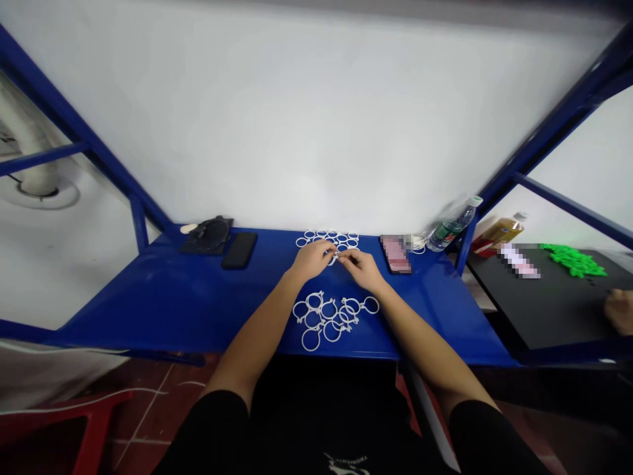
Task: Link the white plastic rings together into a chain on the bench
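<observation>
Broadly, a blue tabletop (198, 310) spans the scene, with a clear bottle (451, 227) leaning at its far right. A dark phone (240, 251) lies left of center, a second phone (397, 254) right. Between them, the left hand (312, 258) and right hand (361, 268) meet, fingertips pinching. Loose rings (322, 322) overlap on the near side; more rings (342, 238) sit in rows at the far edge. One white ring (331, 264) is caught between both hands' fingertips.

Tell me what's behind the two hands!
Some white rings lie in rows on the blue table. The left hand and right hand hide whatever is directly behind them.
</observation>
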A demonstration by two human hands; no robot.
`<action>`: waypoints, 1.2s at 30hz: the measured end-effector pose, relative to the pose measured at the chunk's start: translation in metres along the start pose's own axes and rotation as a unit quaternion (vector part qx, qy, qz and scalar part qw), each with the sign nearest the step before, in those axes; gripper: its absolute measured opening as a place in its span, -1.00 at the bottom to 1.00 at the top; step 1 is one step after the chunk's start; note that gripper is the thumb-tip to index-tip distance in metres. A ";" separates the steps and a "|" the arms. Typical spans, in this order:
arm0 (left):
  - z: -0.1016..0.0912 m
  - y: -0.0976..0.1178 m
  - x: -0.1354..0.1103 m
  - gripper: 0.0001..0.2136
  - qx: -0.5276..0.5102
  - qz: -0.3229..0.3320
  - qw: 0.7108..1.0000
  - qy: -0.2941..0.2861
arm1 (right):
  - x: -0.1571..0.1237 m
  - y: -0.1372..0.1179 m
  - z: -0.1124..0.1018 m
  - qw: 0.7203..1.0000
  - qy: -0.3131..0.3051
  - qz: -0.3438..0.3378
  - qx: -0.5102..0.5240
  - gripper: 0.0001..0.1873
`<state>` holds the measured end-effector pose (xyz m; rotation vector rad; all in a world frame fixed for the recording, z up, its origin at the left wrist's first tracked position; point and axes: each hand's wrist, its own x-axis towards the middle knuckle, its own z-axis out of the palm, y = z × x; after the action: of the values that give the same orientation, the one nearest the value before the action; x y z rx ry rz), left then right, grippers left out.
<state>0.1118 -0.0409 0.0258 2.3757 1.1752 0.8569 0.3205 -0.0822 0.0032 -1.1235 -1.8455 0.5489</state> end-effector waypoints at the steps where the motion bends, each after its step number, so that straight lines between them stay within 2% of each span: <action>1: 0.005 0.004 0.005 -0.81 -0.001 0.009 1.000 0.001 | 0.003 -0.001 -0.001 1.000 0.020 0.009 0.004 -0.71; 5: 0.022 0.001 0.003 -0.82 -0.007 0.023 0.999 0.028 | 0.006 0.005 0.001 0.995 0.082 0.042 0.031 -0.65; 11: 0.036 -0.012 -0.016 -0.82 -0.058 0.088 0.994 0.025 | -0.009 0.017 0.010 0.999 0.019 0.027 -0.001 -0.72; 15: 0.033 -0.009 -0.015 -0.82 -0.093 0.134 0.986 0.042 | -0.014 0.013 0.011 1.000 0.023 0.011 -0.012 -0.73; 24: 0.026 -0.003 -0.015 -0.78 -0.113 0.137 0.984 0.018 | -0.020 0.007 0.014 0.998 0.066 0.009 -0.016 -0.77; 30: 0.028 -0.002 -0.013 -0.79 -0.177 0.125 0.976 0.029 | -0.024 0.009 0.019 0.992 0.126 0.030 0.000 -0.74; 33: 0.026 -0.001 -0.012 -0.80 -0.195 0.110 0.974 0.014 | -0.022 0.013 0.019 0.991 0.127 0.048 0.004 -0.70; 36: 0.017 -0.005 -0.011 -0.81 -0.166 0.087 0.982 -0.017 | -0.017 0.016 0.018 0.991 0.119 0.062 0.007 -0.66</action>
<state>0.1151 -0.0475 0.0059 2.2261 0.7502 0.9786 0.3162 -0.0879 -0.0255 -1.2445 -1.5737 0.4755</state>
